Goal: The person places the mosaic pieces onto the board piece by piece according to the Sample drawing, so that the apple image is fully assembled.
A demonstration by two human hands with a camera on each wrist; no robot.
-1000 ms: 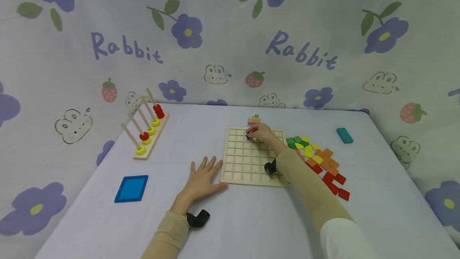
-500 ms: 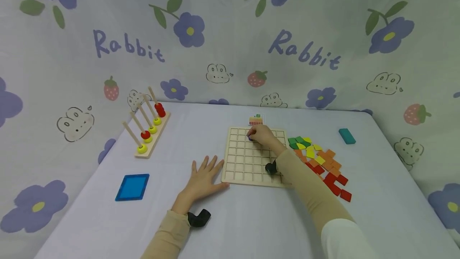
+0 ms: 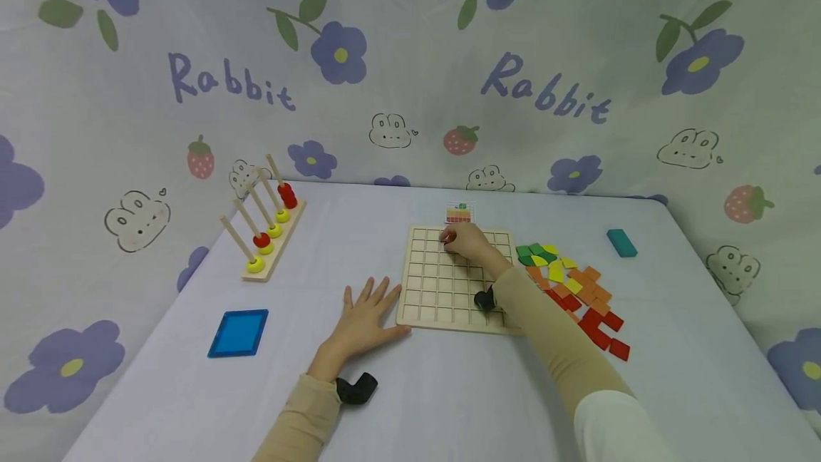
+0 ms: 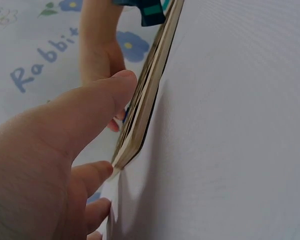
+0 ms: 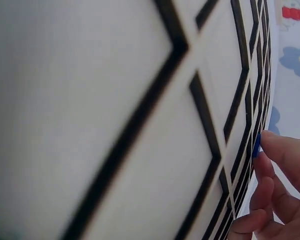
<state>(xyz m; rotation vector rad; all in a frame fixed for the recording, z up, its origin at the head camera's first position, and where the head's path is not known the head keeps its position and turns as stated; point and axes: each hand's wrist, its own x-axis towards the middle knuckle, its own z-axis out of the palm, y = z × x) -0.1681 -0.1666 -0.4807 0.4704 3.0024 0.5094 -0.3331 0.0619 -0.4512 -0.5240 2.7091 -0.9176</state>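
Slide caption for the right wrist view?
Right-hand grip pinching a blue piece at the gridded board.

Table (image 3: 462, 405): broad, white-topped.
Middle: a wooden grid board (image 3: 437, 282), a small picture card (image 3: 460, 212) just beyond it.
Right side: loose green tiles (image 3: 529, 250), yellow tiles (image 3: 555, 272), orange tiles (image 3: 589, 284) and red tiles (image 3: 595, 331), some overlapping; farther right, a teal block (image 3: 622, 242).
Left side: a bead stand (image 3: 274, 254), and nearer the person, a blue square (image 3: 238, 334).
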